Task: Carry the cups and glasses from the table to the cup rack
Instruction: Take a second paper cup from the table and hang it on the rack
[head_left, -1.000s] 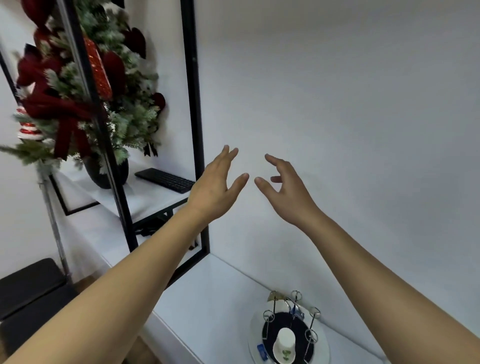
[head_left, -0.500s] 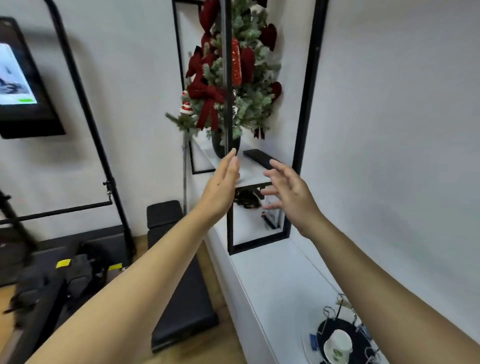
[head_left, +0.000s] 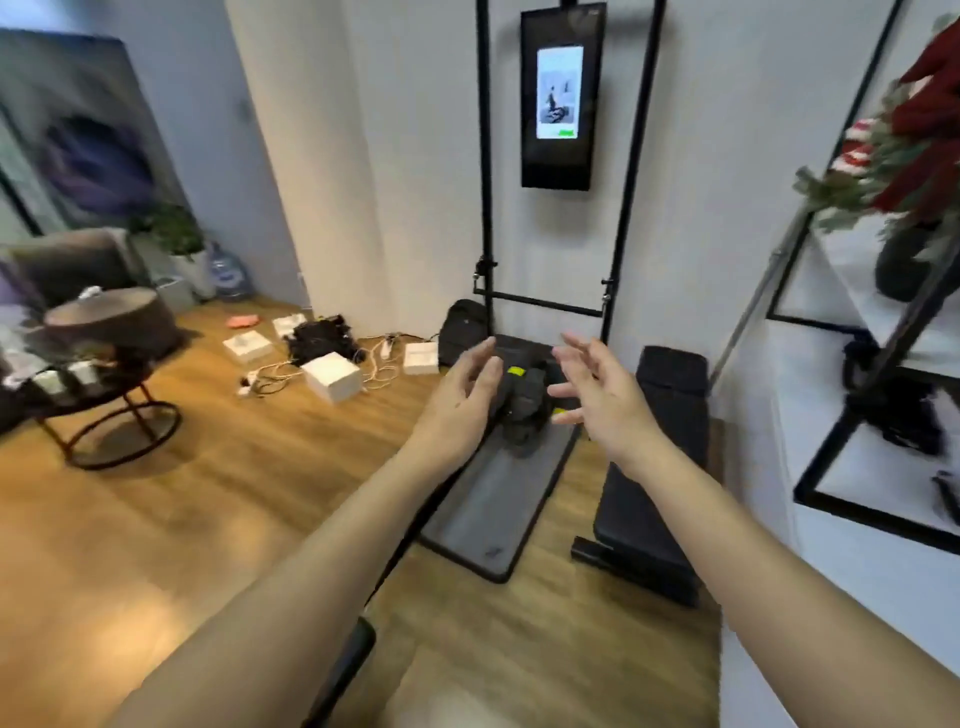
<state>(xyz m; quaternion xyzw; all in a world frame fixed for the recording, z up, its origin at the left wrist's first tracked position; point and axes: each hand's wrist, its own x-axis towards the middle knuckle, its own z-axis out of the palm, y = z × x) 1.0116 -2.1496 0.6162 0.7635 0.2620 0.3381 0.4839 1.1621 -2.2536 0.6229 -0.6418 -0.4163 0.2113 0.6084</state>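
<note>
Both my arms reach out in front of me, over the wooden floor. My left hand is empty, its fingers apart and the palm turned right. My right hand is empty too, fingers spread and the palm turned left. A round dark table stands at the far left, with small pale cups blurred on its lower tier. The cup rack is out of view.
A dark exercise mat and a black bench lie ahead under a black frame with a wall screen. White boxes and cables litter the floor. A white shelf unit with a red-and-green plant stands on the right.
The view has swung left, from the white shelf and the cup rack to the room with the mat and round table. Both hands stay raised, open and empty.
</note>
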